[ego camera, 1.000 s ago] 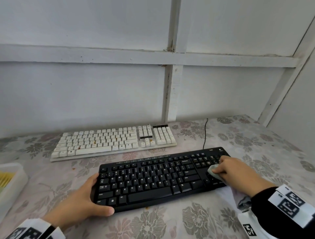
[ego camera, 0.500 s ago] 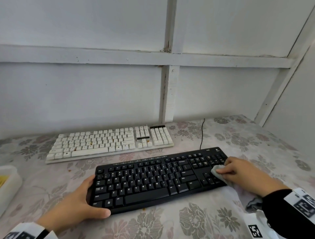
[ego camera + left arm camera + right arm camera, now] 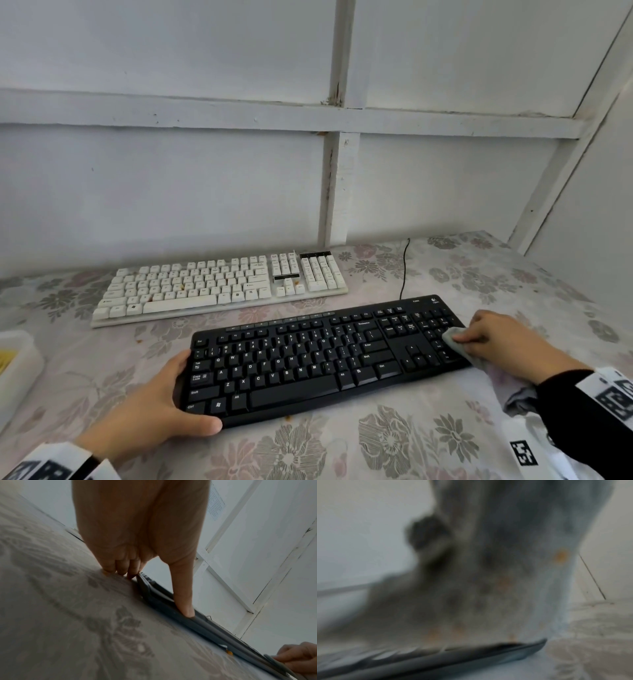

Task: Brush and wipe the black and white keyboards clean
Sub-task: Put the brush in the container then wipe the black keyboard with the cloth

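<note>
The black keyboard lies near me on the floral tablecloth. My left hand grips its left end, with curled fingers at the side and the thumb along the front edge. My right hand holds a grey cloth and presses it on the number pad at the keyboard's right end. The cloth fills the blurred right wrist view above the keyboard's edge, with orange specks on it. The white keyboard lies behind, near the wall, with brownish stains between its keys.
A white plastic box holding something yellow stands at the left edge. A thin black cable runs from the black keyboard to the wall. A small orange crumb lies in front of the keyboard. The tablecloth spreads in front.
My right hand has slid the cloth a little to the right over the number pad. My left hand keeps its hold on the keyboard's left end.
</note>
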